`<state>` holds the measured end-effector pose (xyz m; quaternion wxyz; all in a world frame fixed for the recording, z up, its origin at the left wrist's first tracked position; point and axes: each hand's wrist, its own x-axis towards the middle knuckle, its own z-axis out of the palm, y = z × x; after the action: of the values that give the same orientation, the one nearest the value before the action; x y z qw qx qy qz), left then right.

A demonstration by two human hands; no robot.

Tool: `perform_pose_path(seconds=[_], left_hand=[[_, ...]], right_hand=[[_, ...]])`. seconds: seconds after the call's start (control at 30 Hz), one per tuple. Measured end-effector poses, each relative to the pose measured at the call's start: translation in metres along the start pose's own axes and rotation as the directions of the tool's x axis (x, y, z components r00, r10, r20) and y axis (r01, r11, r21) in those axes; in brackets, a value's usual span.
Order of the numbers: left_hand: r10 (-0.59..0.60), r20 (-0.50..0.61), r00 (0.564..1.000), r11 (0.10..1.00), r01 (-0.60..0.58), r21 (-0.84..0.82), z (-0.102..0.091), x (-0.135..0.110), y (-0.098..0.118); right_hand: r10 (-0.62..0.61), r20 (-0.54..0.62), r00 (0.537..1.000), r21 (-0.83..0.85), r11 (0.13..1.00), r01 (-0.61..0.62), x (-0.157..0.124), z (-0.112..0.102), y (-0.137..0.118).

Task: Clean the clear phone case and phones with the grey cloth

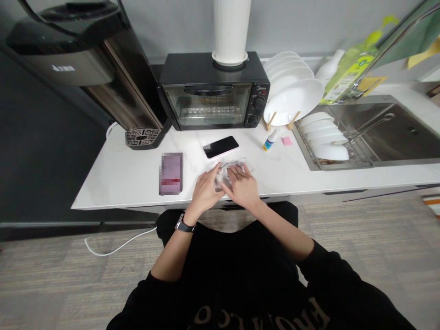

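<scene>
Crumpled clear plastic [223,176] lies under the left hand [206,187] and right hand [244,185], seemingly slanting away rightward, neither nearer. Both are spread; whether they pinch, I cannot tell.

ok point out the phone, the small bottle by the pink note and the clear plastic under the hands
Phone [221,147]: head view, middle of its dark screen.
Small bottle [268,143]: head view, on its blue label.
Clear plastic [224,176]: head view, a crumpled, uncovered part.

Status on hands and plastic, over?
Left hand, right hand: both on crinkled clear plastic. Plastic partly covered by hands. Phone just beyond, not blocking.
</scene>
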<state>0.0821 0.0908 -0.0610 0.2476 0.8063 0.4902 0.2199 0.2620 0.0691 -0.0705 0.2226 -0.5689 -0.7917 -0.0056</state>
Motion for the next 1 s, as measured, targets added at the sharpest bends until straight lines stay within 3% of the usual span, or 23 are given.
perform_pose_path(seconds=[0.2,0.43,0.8,1.0], left_hand=[[0.056,0.011,0.998,0.998,-0.056,0.003,0.001,-0.002,-0.007],[0.033,0.014,0.999,0.999,-0.032,-0.002,0.001,-0.002,-0.001],[0.027,0.008,1.000,1.000,-0.027,0.010,0.000,-0.002,0.002],[0.023,0.005,1.000,1.000,-0.023,-0.012,-0.001,-0.001,0.002]], right_hand=[[-0.117,0.042,0.992,0.127,0.986,0.110,-0.010,-0.003,-0.023],[-0.121,0.037,0.992,0.210,0.971,0.110,-0.036,-0.021,0.001],[0.032,-0.033,0.999,0.016,0.999,-0.031,-0.040,-0.031,0.052],[0.057,-0.066,0.996,-0.044,0.997,-0.060,-0.028,-0.016,0.046]])
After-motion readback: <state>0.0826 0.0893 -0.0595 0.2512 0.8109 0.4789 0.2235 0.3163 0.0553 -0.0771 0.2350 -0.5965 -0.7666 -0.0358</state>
